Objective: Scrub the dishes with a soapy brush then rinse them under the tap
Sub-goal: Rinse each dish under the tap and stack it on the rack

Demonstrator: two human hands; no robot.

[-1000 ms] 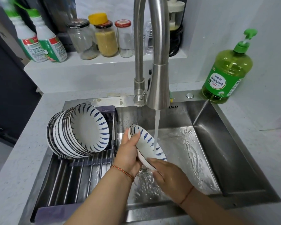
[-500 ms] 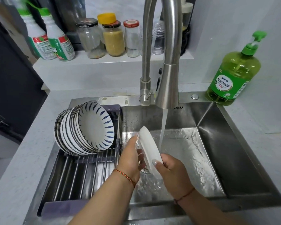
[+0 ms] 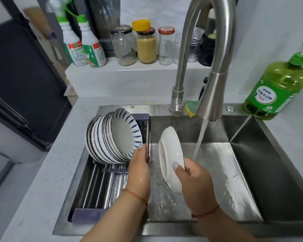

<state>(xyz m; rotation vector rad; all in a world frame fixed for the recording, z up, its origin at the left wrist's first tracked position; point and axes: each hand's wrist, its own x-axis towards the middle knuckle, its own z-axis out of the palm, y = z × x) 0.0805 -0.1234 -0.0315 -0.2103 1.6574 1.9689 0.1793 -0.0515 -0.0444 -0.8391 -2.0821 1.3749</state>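
Note:
My right hand [image 3: 196,180] grips a white dish [image 3: 171,154] by its lower rim. The dish stands on edge over the sink [image 3: 252,172], its plain underside turned left, just left of the water stream [image 3: 199,138] running from the steel tap [image 3: 212,95]. My left hand [image 3: 140,172] is off the dish, wet, with its fingertips by the right rail of the drying rack [image 3: 98,186] and nothing in it. A stack of blue-striped dishes [image 3: 112,138] leans on edge in the rack. No brush is in view.
A green dish-soap pump bottle [image 3: 278,89] stands at the sink's back right corner. A yellow-green sponge [image 3: 191,106] lies behind the tap. Jars [image 3: 146,46] and spray bottles [image 3: 84,48] line the ledge. The right basin is deeper.
My left hand has let go of the dish and moved left toward the rack. The dish turned from face-up under the stream to on edge, held by my right hand alone.

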